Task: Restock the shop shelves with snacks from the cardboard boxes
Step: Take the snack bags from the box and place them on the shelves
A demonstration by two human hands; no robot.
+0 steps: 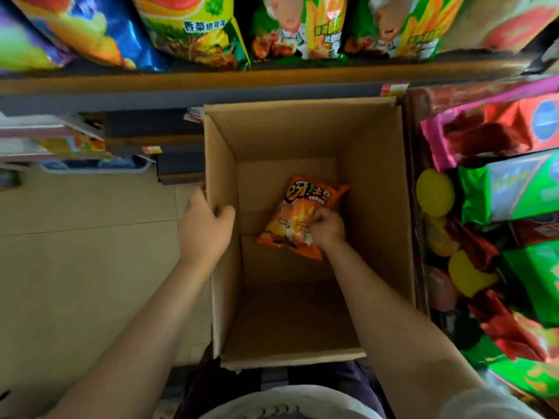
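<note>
My right hand (326, 228) pinches the orange snack bag (302, 216) at its lower edge; it looks light and crushable. My left hand (205, 225) grips the box (223, 164) wall.

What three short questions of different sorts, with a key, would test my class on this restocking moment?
1. True or false: the open brown cardboard box holds several snack bags.
2. Which hand grips the orange crisp bag? A) left B) right C) both
3. Fill in: the left hand holds the box's left ______.

Key:
1. False: only one bag shows inside.
2. B: the right hand has its fingers curled on the bag.
3. Wall, gripped at its top edge, thumb inside.
</note>
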